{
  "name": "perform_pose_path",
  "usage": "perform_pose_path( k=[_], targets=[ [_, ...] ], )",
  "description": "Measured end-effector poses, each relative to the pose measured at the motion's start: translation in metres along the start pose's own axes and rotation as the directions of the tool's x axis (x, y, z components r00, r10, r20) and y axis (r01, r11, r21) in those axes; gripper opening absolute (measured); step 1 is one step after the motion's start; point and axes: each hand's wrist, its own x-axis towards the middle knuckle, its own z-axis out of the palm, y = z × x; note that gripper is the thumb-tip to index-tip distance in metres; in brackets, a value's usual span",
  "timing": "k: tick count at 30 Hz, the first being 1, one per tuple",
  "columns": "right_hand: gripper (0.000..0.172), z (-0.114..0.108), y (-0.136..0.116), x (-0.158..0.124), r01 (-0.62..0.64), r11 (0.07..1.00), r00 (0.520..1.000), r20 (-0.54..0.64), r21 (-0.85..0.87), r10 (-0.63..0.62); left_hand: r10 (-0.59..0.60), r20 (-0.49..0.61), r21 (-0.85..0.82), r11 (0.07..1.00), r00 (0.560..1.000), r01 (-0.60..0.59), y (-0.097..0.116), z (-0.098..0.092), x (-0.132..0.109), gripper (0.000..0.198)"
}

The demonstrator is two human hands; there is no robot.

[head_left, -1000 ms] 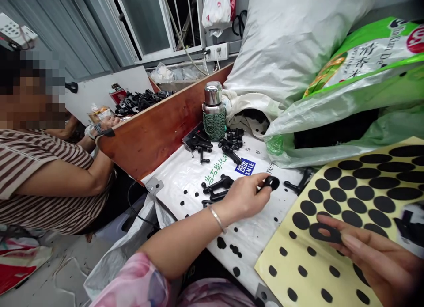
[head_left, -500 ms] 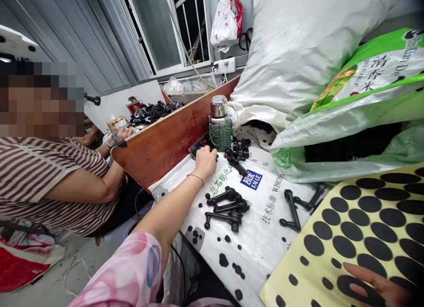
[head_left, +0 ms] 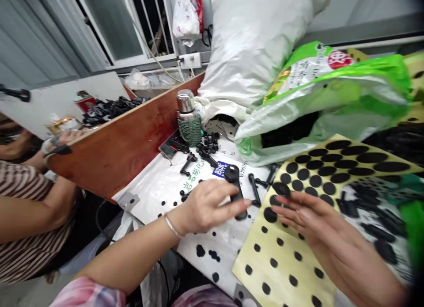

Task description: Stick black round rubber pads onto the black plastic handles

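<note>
My left hand (head_left: 207, 205) holds a black plastic arm (head_left: 240, 194) with a rounded end, upright between thumb and fingers above the table. Facing it from the right, my right hand (head_left: 318, 223) pinches a black round sticker (head_left: 281, 189) at its fingertips. The two hands are a short gap apart. Beneath the right hand lies a yellow backing sheet (head_left: 241, 263) with rows of black round stickers, large at the far end and small near me. More black arms (head_left: 254, 188) lie beyond the hands on the white printed table cover (head_left: 145, 187).
A steel flask (head_left: 186, 101) in a green net stands by a wooden board (head_left: 132, 139), with a phone (head_left: 168, 149) beside it. Behind are an open green-white bag (head_left: 258, 126) and a large white sack (head_left: 245, 46). A co-worker's arm (head_left: 29, 201) is at left.
My left hand has come back from beside the flask, now with a black arm in it. The right hand has lifted a round sticker off the sheet. My view has swung right.
</note>
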Motion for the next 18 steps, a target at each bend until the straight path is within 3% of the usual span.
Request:
perform_pose_path(
  k=[2, 5, 7, 10, 12, 13, 14, 15, 16, 18],
  targets=[
    [0.047, 0.013, -0.016, 0.005, -0.072, 0.993, 0.993, 0.097, 0.093, 0.063, 0.132, -0.03, -0.148, 0.98, 0.991, -0.135, 0.026, -0.002, 0.007, 0.025],
    [0.053, 0.023, -0.022, 0.006, -0.1, 0.99, 0.963, 0.259, 0.097, 0.072, 0.189, -0.022, -0.273, 0.944, 0.982, -0.187, 0.046, 0.0, 0.011, 0.024],
    [0.053, 0.025, -0.02, 0.002, -0.099, 0.991, 0.951, 0.3, 0.088, 0.069, 0.189, -0.026, -0.293, 0.938, 0.982, -0.188, 0.05, 0.002, 0.009, 0.024],
    [0.051, 0.025, -0.015, -0.003, -0.078, 0.988, 0.97, 0.241, 0.137, 0.043, 0.06, -0.048, -0.294, 0.953, 0.997, -0.071, 0.051, 0.004, 0.001, 0.029],
    [0.048, 0.027, -0.014, -0.007, -0.027, 0.988, 0.988, 0.154, 0.153, 0.003, -0.181, -0.037, -0.369, 0.916, 0.983, 0.155, 0.055, 0.005, -0.003, 0.038],
    [0.047, 0.028, -0.014, -0.009, 0.01, 0.99, 0.993, 0.112, 0.142, -0.026, -0.338, 0.004, -0.457, 0.837, 0.941, 0.302, 0.058, 0.005, -0.004, 0.042],
    [0.046, 0.031, -0.014, -0.011, 0.05, 0.991, 0.996, 0.073, 0.121, -0.059, -0.483, 0.09, -0.566, 0.694, 0.871, 0.444, 0.061, 0.005, -0.005, 0.046],
    [0.045, 0.034, -0.015, -0.014, 0.089, 0.991, 0.995, 0.045, 0.096, -0.094, -0.586, 0.217, -0.67, 0.493, 0.781, 0.556, 0.066, 0.006, -0.004, 0.05],
    [0.045, 0.038, -0.015, -0.016, 0.124, 0.99, 0.992, 0.028, 0.068, -0.126, -0.628, 0.357, -0.739, 0.263, 0.692, 0.62, 0.07, 0.007, -0.002, 0.054],
    [0.047, 0.045, -0.014, -0.021, 0.188, 0.982, 0.982, 0.015, 0.013, -0.188, -0.577, 0.576, -0.762, -0.121, 0.579, 0.636, 0.078, 0.01, 0.003, 0.064]
  ],
)
